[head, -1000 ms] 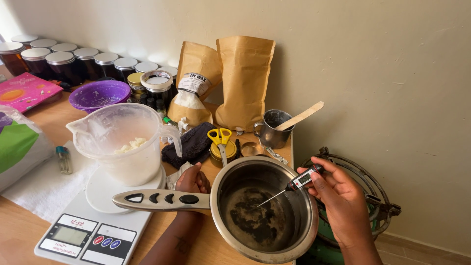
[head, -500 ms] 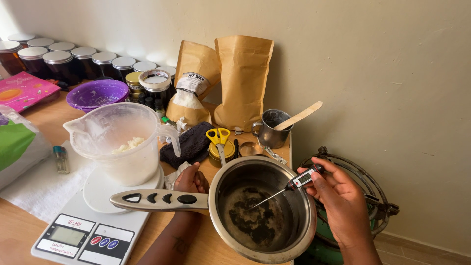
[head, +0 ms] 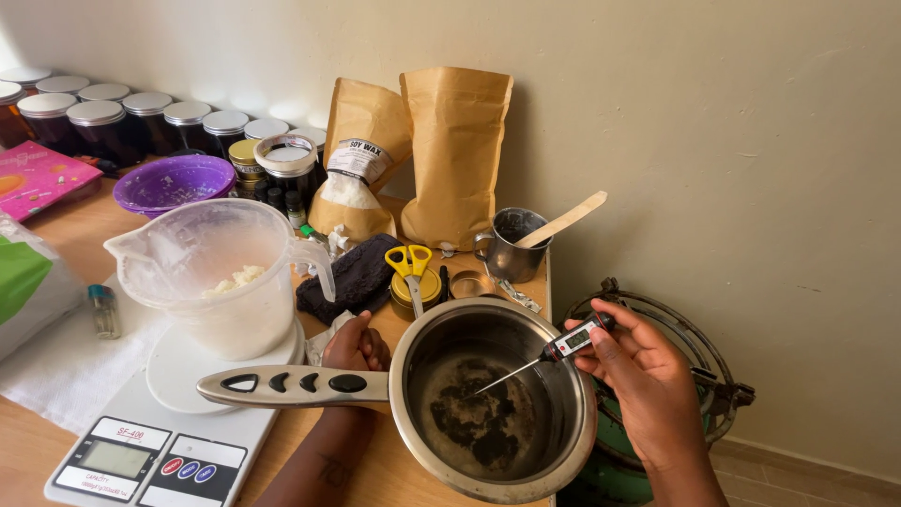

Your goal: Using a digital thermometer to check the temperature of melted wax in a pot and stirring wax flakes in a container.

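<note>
While held, thermometer (head: 571, 343) in saucepan (head: 493, 399)

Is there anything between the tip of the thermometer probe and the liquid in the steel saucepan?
Nothing visible stands between them. The right hand holds the black digital probe thermometer over the rim of the steel saucepan, and its thin metal probe slopes freely down toward the dark liquid. The left hand is under the saucepan's grey handle, away from the probe.
</note>
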